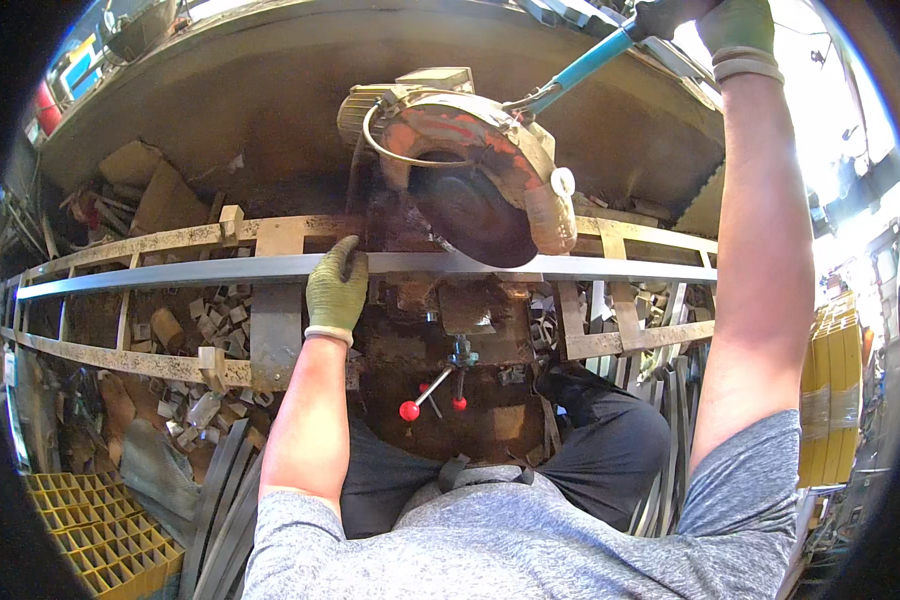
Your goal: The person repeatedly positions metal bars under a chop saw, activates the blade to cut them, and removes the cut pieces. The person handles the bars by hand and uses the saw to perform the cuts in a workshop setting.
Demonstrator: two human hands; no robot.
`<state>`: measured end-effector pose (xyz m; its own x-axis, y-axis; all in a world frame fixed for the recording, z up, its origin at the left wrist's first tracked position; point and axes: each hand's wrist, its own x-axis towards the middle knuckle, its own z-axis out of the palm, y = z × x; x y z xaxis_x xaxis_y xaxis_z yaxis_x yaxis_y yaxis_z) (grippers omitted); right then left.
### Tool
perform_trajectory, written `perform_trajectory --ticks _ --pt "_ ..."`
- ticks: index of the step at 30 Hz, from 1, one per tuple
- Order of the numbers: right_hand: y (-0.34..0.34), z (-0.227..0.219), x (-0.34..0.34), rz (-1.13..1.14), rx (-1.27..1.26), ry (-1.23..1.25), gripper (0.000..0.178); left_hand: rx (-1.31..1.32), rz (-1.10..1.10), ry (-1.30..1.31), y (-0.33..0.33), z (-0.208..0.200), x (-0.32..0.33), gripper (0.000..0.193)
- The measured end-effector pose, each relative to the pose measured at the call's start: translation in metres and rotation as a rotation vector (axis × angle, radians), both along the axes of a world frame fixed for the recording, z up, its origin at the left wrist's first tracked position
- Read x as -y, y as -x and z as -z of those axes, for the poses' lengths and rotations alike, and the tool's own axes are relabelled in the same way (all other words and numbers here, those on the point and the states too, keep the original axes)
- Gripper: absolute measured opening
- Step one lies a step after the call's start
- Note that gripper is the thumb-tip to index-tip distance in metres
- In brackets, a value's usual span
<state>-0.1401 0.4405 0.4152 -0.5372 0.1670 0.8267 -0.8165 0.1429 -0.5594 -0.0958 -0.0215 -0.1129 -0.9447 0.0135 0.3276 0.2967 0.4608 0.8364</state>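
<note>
A long silvery metal bar (180, 272) lies crosswise over the frame of a cut-off saw bench. My left hand (336, 290), in a green glove with a pale cuff, is closed over the bar left of the blade. The saw's dark round blade (470, 212) sits under a worn orange and grey guard (470, 125), its lower edge at the bar. From the saw head a blue lever (582, 68) slants up to the right and ends in a black grip. My gloved right hand (738, 28) is closed at that grip, partly cut off by the picture's edge.
A clamp handle with red knobs (410, 409) stands before my lap. Pale frame rails (160, 366) run left and right, with small cut-off pieces (215, 322) under them. Yellow stacked tubes (100, 530) sit lower left, more yellow stock (832, 390) at right. Long bars (220, 500) lean nearby.
</note>
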Motion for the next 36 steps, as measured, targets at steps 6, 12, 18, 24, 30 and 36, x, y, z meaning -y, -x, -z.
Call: perform_trajectory --ticks 6,12,18,24,30,36 --pt "-0.027 0.009 0.010 0.045 0.022 0.000 0.021 -0.035 -0.041 0.010 0.001 0.003 -0.005 0.036" --pt "-0.030 0.011 0.009 -0.088 0.101 0.136 0.023 -0.046 -0.044 0.009 0.003 0.000 -0.004 0.037" --pt "-0.036 0.011 0.012 -0.091 0.160 0.204 0.024 -0.034 -0.035 0.047 0.006 -0.001 -0.006 0.036" --pt "-0.042 0.015 0.016 0.103 0.061 0.169 0.024 0.011 -0.050 -0.014 0.004 -0.001 -0.005 0.035" --pt "-0.041 0.016 0.007 -0.037 0.108 0.282 0.015 0.021 -0.054 -0.051 0.007 0.003 -0.005 0.035" --pt "-0.045 0.017 -0.013 0.018 0.123 0.179 0.031 0.025 -0.081 -0.008 0.007 0.002 -0.004 0.036"
